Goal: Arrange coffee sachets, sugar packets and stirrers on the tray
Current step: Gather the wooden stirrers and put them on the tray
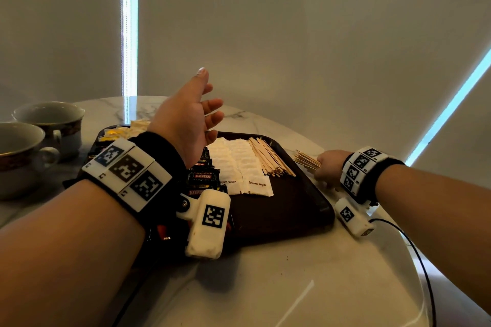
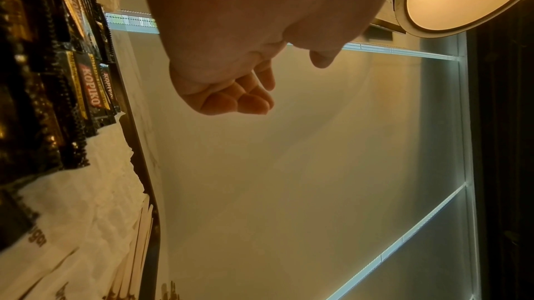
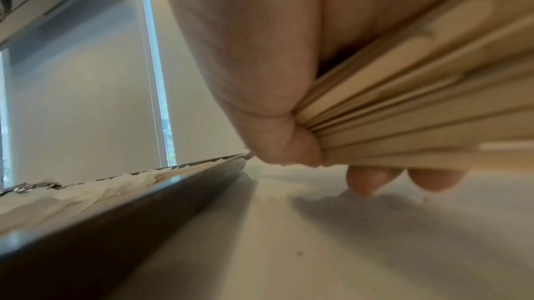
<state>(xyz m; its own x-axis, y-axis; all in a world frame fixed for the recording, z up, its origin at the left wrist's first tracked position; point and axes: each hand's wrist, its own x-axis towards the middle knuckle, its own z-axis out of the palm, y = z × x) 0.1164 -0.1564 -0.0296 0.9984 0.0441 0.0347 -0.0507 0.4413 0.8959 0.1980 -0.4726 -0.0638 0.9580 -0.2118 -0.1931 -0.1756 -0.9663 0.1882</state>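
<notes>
From the head view I see a dark brown rectangular plastic tray (image 1: 305,210) lying on the white marble-patterned round table (image 1: 292,287). My left hand (image 1: 186,119) hangs in the air above the tray's 10 o'clock part, palm turned inward, fingers (image 1: 212,103) loosely spread and holding nothing; the left wrist view shows the same slack, slightly bent fingers (image 2: 245,99).

My right hand (image 1: 329,164) is down on the table just off the tray's 3 o'clock edge, its fingers wrapped around a bundle of pale wooden stirrers (image 1: 307,160). The right wrist view shows that bundle (image 3: 404,110) pressed between thumb and fingers (image 3: 367,179), with two fingertips touching the table.

On the tray, black Kopiko coffee sachets (image 1: 203,175) overlap in a column at about 9 o'clock. White paper brown sugar packets (image 1: 239,164) sit in rows at the centre, just beside the sachets. A second fan of wooden stirrers on the tray (image 1: 268,156) lies at roughly 1 o'clock, touching the sugar packets' edge. Yellow and cream sachets (image 1: 125,131) sit at the far 11 o'clock corner.

Two white ceramic cups with dark patterned rims (image 1: 34,146) stand on the table at 9 o'clock, apart from the tray.
</notes>
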